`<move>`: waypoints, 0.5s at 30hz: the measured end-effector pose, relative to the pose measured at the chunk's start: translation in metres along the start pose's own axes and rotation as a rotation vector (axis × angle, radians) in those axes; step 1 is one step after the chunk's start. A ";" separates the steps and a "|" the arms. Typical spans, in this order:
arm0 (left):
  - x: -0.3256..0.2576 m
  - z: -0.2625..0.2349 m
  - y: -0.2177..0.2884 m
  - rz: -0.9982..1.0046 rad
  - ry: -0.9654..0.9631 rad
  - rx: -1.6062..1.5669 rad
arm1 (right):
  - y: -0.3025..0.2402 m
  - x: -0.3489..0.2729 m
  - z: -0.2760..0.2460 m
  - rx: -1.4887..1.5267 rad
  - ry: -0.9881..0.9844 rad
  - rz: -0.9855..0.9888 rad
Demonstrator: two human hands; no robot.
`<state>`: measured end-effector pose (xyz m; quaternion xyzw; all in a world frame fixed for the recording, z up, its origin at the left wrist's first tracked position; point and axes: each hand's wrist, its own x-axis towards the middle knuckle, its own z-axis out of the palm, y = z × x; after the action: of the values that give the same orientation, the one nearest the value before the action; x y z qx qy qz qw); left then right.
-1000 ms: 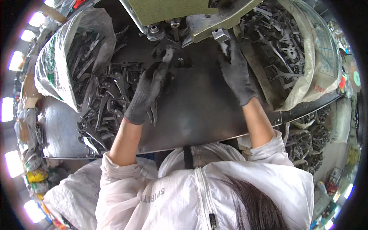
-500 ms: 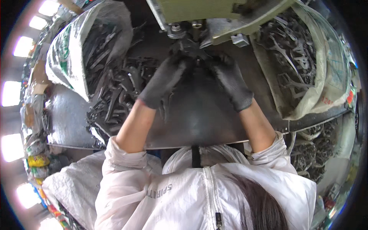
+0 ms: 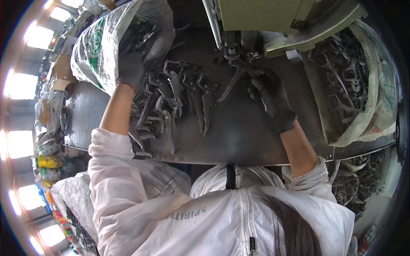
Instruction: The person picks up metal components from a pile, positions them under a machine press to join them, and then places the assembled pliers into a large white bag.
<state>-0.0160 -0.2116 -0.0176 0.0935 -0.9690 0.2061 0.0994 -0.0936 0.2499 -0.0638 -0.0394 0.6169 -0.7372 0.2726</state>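
My right hand [image 3: 273, 96], in a dark glove, is closed on a dark metal pliers-like tool [image 3: 233, 83]. One handle of the tool slants toward the lower left, and its upper end lies under the head of a green machine [image 3: 258, 17]. My left hand [image 3: 130, 68], gloved as well, reaches into the mouth of a clear-white plastic bag [image 3: 90, 51] with dark metal pieces inside. Its fingers blend into the dark contents, so their grip is hidden. Beside it, several pliers-like tools [image 3: 171, 91] lie heaped on the metal table [image 3: 230, 136].
At the right stands an open woven sack [image 3: 378, 85] with grey metal parts [image 3: 341, 77] in it. More metal parts [image 3: 352, 179] sit below the table's right edge. A pale sack [image 3: 74, 192] rests at the lower left.
My left hand has left the machine and moved left to the bag. The right hand stays near the machine with the tool. The whole view has shifted a little.
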 end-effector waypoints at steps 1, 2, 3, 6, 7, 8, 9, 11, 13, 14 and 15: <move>-0.013 0.030 -0.039 -0.076 0.011 -0.002 | 0.000 -0.001 0.010 0.007 -0.018 -0.001; -0.014 0.049 -0.055 -0.137 0.026 -0.021 | 0.000 -0.001 0.012 0.026 -0.041 -0.023; -0.008 0.058 -0.050 -0.123 0.028 -0.041 | 0.002 -0.002 0.010 0.038 -0.045 -0.042; 0.011 0.055 -0.034 -0.104 0.126 -0.159 | -0.013 -0.009 0.008 0.024 -0.055 -0.128; 0.014 0.045 -0.025 -0.054 0.061 -0.121 | -0.019 -0.013 0.006 0.014 -0.035 -0.124; 0.016 0.031 -0.018 -0.009 -0.002 -0.078 | -0.028 -0.017 0.004 -0.087 -0.024 -0.098; 0.018 0.017 -0.005 -0.080 0.072 -0.284 | -0.031 -0.021 0.002 -0.185 -0.015 -0.069; 0.013 0.006 -0.011 -0.157 -0.077 -0.135 | -0.025 -0.023 0.006 -0.142 -0.029 -0.048; -0.014 -0.004 -0.014 -0.020 0.100 0.075 | -0.016 -0.022 0.006 -0.096 -0.037 -0.030; -0.021 -0.015 -0.007 -0.010 0.103 0.070 | -0.010 -0.019 0.003 -0.075 -0.046 -0.003; -0.019 -0.032 0.009 -0.278 0.005 -0.728 | -0.006 -0.018 -0.003 -0.056 -0.047 0.026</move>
<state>0.0052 -0.1875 0.0030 0.1821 -0.9565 -0.1665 0.1554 -0.0815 0.2617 -0.0544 -0.0564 0.6312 -0.7149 0.2955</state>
